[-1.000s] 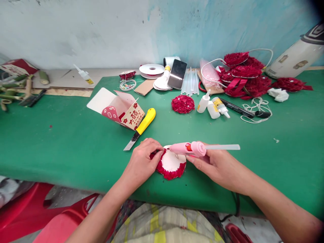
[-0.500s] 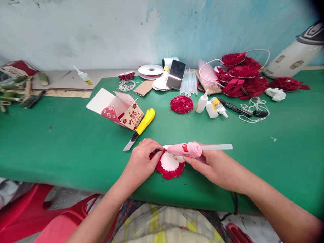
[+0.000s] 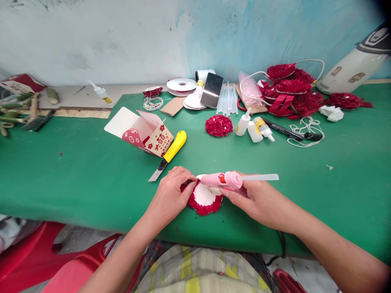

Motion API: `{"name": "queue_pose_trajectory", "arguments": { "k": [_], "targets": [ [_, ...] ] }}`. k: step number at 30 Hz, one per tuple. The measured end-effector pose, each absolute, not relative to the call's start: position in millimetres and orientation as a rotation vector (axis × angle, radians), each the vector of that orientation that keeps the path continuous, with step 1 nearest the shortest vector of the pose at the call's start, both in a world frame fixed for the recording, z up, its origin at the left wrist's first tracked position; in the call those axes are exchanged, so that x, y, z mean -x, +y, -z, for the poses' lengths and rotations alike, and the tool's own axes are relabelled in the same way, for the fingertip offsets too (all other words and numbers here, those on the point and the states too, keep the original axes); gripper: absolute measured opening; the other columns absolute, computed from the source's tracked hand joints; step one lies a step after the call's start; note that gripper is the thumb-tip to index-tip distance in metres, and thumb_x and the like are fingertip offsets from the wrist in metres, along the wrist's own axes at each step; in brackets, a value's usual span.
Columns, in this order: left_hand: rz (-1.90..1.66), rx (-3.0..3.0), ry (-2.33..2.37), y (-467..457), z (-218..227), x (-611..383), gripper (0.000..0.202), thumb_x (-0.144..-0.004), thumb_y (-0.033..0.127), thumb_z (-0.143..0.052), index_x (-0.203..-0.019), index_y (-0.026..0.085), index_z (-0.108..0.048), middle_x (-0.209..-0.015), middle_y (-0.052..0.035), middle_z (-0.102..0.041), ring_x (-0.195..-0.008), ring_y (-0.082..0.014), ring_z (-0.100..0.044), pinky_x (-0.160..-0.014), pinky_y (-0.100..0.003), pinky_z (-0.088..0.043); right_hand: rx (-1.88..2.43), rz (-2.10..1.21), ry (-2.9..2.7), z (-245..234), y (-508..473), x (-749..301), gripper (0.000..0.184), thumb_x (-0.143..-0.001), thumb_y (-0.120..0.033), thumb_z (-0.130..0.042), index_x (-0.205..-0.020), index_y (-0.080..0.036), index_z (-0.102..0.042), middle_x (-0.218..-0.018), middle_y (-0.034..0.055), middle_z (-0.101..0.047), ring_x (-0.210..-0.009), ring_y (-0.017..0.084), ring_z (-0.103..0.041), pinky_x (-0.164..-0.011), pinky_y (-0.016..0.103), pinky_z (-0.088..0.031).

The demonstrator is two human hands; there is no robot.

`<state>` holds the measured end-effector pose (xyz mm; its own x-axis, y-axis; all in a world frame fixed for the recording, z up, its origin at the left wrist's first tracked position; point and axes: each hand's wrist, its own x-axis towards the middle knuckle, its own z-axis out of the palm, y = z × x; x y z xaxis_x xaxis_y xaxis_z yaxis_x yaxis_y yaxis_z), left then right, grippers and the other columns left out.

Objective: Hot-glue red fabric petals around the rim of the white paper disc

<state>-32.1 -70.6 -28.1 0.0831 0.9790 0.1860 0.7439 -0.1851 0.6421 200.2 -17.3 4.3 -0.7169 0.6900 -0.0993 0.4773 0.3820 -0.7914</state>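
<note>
My right hand (image 3: 255, 198) is wrapped round a pink hot glue gun (image 3: 216, 180), with a clear glue stick (image 3: 261, 177) jutting from its back. The gun's nozzle points left, at the edge of a white disc (image 3: 204, 195). Gathered red ribbon (image 3: 205, 209) rims the disc's left and lower sides; its upper right is bare white. My left hand (image 3: 175, 188) pinches the ribbon at the upper left edge, thumb and forefinger close to the nozzle. The disc lies on the green table (image 3: 100, 183).
A yellow utility knife (image 3: 175, 147) lies blade out beside an open box (image 3: 152, 136). Behind the disc are a finished red ruffled disc (image 3: 219, 125), glue bottles (image 3: 243, 123), a phone (image 3: 211, 90) and spare glue sticks (image 3: 227, 99). Red ruffled pieces (image 3: 293, 87) are heaped at back right.
The glue gun has shifted very slightly left toward my left fingers. Both hands otherwise keep their places and their hold.
</note>
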Motion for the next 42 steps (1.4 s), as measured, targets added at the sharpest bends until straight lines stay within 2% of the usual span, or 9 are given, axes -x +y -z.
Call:
{"name": "queue_pose_trajectory", "arguments": {
  "k": [11, 16, 22, 27, 31, 36, 42],
  "targets": [
    [-0.86, -1.834, 1.644, -68.2, 21.1, 34.8, 0.015, -0.086, 0.016, -0.058, -0.086, 0.016, -0.073, -0.087, -0.0058, -0.071, -0.083, -0.0164, -0.064, -0.079, -0.028, -0.05, 1.04, -1.281, -2.418, -6.5, -16.6, -199.6, 0.032, -0.098, -0.04, -0.041, -0.091, -0.021, -0.066, -0.087, 0.0003, -0.066, -0.062, 0.013, -0.051, -0.06, 0.025, -0.039],
    [-0.884, -1.756, 1.638, -68.6, 20.8, 36.3, 0.015, -0.085, 0.017, -0.059, -0.086, 0.017, -0.074, -0.088, -0.0057, -0.072, -0.082, -0.0162, -0.065, -0.074, -0.026, -0.051, 1.038, -1.299, -2.423, -8.2, -16.2, -199.8, 0.03, -0.098, -0.039, -0.041, -0.1, -0.022, -0.066, -0.086, 0.0007, -0.066, -0.067, 0.014, -0.055, -0.061, 0.025, -0.04],
    [-0.911, -1.716, 1.633, -69.9, 20.5, 37.6, 0.016, -0.084, 0.018, -0.059, -0.086, 0.018, -0.075, -0.088, -0.0064, -0.073, -0.081, -0.0173, -0.067, -0.071, -0.026, -0.053, 1.064, -1.224, -2.454, -10.3, -17.0, -199.8, 0.032, -0.098, -0.038, -0.042, -0.087, -0.02, -0.066, -0.079, 0.0014, -0.064, -0.062, 0.014, -0.051, -0.056, 0.025, -0.037],
    [-0.912, -1.793, 1.638, -70.6, 20.7, 35.2, 0.018, -0.085, 0.017, -0.058, -0.086, 0.018, -0.076, -0.086, -0.0069, -0.072, -0.081, -0.0172, -0.066, -0.073, -0.027, -0.053, 1.059, -1.277, -2.409, -9.7, -16.0, -200.7, 0.028, -0.097, -0.037, -0.044, -0.089, -0.021, -0.066, -0.083, 0.0011, -0.065, -0.065, 0.014, -0.052, -0.058, 0.025, -0.038],
    [-0.878, -1.839, 1.677, -71.7, 22.3, 34.1, 0.019, -0.086, 0.017, -0.057, -0.088, 0.018, -0.076, -0.088, -0.007, -0.07, -0.082, -0.017, -0.066, -0.075, -0.028, -0.052, 1.087, -1.293, -2.377, -7.3, -15.1, -204.4, 0.028, -0.097, -0.037, -0.044, -0.088, -0.021, -0.065, -0.082, -0.0001, -0.064, -0.059, 0.012, -0.049, -0.052, 0.024, -0.034],
    [-0.848, -1.853, 1.693, -72.6, 23.5, 33.9, 0.02, -0.087, 0.017, -0.056, -0.09, 0.017, -0.075, -0.09, -0.007, -0.069, -0.083, -0.0167, -0.064, -0.076, -0.028, -0.051, 1.121, -1.269, -2.346, -4.0, -16.9, -205.4, 0.032, -0.096, -0.039, -0.045, -0.076, -0.019, -0.06, -0.077, -0.0009, -0.061, -0.058, 0.011, -0.048, -0.051, 0.023, -0.033],
    [-0.837, -1.877, 1.697, -72.1, 23.9, 33.5, 0.019, -0.087, 0.018, -0.056, -0.089, 0.019, -0.075, -0.089, -0.0068, -0.069, -0.082, -0.0171, -0.064, -0.075, -0.029, -0.051, 1.037, -1.277, -2.351, -4.2, -17.4, -199.8, 0.029, -0.097, -0.037, -0.045, -0.085, -0.019, -0.064, -0.078, -0.0004, -0.063, -0.06, 0.012, -0.049, -0.054, 0.024, -0.035]
  ]
}}
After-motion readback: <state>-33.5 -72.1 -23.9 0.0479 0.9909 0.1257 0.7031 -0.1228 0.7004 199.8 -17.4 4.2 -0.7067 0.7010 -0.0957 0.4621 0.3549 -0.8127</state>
